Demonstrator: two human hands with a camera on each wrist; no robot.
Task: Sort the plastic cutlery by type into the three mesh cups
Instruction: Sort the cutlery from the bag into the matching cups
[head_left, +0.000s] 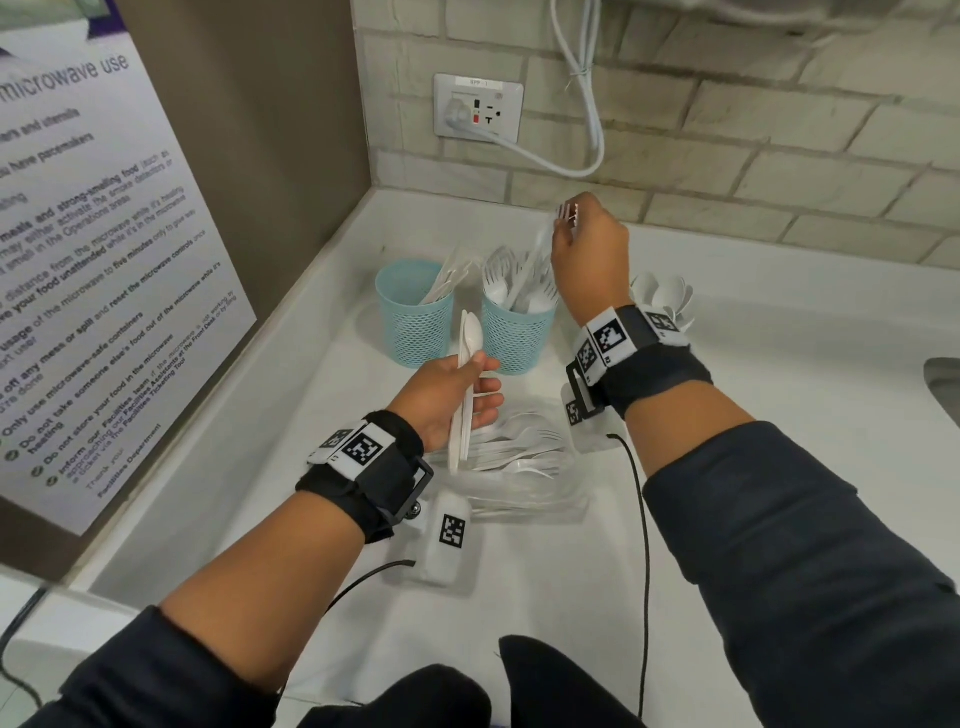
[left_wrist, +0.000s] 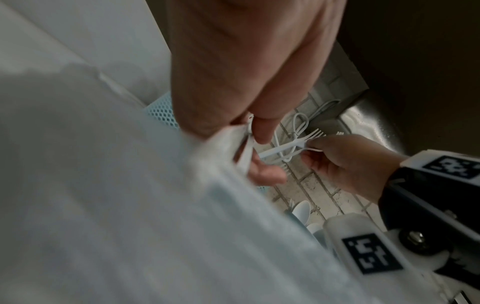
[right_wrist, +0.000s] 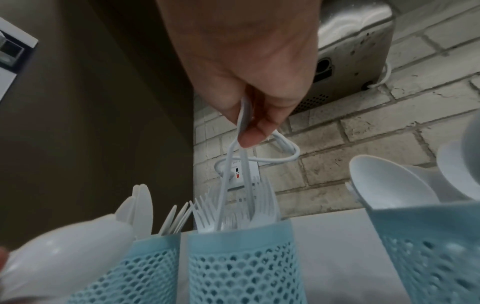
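Three blue mesh cups stand at the back of the white counter. The left cup (head_left: 413, 317) holds knives, the middle cup (head_left: 517, 332) forks, and the right cup (right_wrist: 428, 246) spoons (head_left: 665, 296); in the head view my right wrist hides that cup. My right hand (head_left: 563, 223) pinches a few white forks (head_left: 543, 239) by their heads, handles down in the middle cup (right_wrist: 241, 257). In front of the cups my left hand (head_left: 483, 379) grips white spoons (head_left: 470, 358), bowls up. A loose pile of forks (head_left: 519, 452) lies on clear wrapping beneath my hands.
A brick wall with a socket (head_left: 478, 106) and a white cable (head_left: 587, 114) runs close behind the cups. A brown panel with a poster (head_left: 104, 260) closes off the left. A steel sink (head_left: 943, 384) begins at the right edge. A steel appliance (right_wrist: 350, 51) hangs above.
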